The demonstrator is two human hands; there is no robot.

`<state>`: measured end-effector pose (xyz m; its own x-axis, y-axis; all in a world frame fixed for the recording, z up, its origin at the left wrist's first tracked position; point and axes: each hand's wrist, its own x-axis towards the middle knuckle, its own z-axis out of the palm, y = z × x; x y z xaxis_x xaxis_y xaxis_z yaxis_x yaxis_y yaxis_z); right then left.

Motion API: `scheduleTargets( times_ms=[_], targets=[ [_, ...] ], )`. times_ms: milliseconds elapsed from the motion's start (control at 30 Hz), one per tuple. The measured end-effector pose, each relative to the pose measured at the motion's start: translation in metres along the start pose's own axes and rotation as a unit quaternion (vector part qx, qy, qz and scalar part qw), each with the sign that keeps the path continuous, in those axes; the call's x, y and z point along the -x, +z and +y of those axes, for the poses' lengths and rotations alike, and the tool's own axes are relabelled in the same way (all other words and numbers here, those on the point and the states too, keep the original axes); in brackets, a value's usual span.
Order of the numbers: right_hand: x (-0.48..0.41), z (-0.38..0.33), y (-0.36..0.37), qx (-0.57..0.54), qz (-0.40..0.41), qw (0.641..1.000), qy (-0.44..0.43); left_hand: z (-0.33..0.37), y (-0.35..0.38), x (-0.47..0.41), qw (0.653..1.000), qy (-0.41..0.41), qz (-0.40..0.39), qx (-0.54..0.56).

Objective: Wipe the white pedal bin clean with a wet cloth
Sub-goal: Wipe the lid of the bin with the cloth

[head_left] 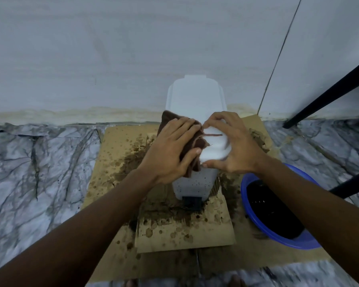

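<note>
The left hand (170,150) lies flat, fingers spread, pressing a dark brown wet cloth (192,146) onto the left part of the lid of the white plastic pedal bin (196,100). Just beside its fingertips, the right hand (234,146) is curved over the lid's front right edge, thumb under the rim, gripping the bin. Below both hands the bin's speckled front wall runs down to a black foot pedal (192,203). The bin stands on stained, wet tan cardboard sheets (180,230) laid on the grey marble floor (39,162). Under the right forearm sits a round blue plastic basin (278,210) of dark water.
</note>
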<state>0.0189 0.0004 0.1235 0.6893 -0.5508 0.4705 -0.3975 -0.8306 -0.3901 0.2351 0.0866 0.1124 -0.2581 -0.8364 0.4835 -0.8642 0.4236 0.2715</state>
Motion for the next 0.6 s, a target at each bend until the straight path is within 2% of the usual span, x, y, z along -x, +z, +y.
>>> scheduleTargets(
  times_ms=[67,133,200,300,367,433,533,600],
  targets=[
    [0.001,0.001,-0.002,0.004,-0.01,1.0,-0.004,-0.014,-0.008,0.004,0.999,-0.009,-0.029,0.016],
    [0.001,-0.001,-0.002,0.007,-0.012,1.0,-0.002,-0.03,-0.014,0.016,0.996,-0.06,-0.043,0.052],
    [0.0,-0.004,-0.001,0.003,-0.009,1.0,0.003,-0.038,-0.015,0.027,0.989,-0.113,-0.039,0.092],
    [0.001,-0.005,0.0,-0.003,-0.006,1.0,0.013,-0.029,-0.004,0.033,0.985,-0.129,-0.022,0.115],
    [0.002,-0.004,-0.002,-0.005,-0.006,1.0,0.015,-0.017,0.004,0.029,0.989,-0.114,-0.009,0.096],
    [0.003,-0.004,-0.003,-0.006,-0.007,1.0,0.018,-0.009,0.008,0.022,0.997,-0.074,-0.002,0.032],
    [0.003,-0.005,-0.004,-0.004,-0.007,1.0,0.013,-0.001,0.005,0.01,0.997,-0.001,-0.029,-0.066],
    [0.003,-0.005,-0.003,-0.001,-0.002,1.0,0.009,0.001,-0.001,0.005,0.994,0.031,-0.053,-0.09]
  ],
)
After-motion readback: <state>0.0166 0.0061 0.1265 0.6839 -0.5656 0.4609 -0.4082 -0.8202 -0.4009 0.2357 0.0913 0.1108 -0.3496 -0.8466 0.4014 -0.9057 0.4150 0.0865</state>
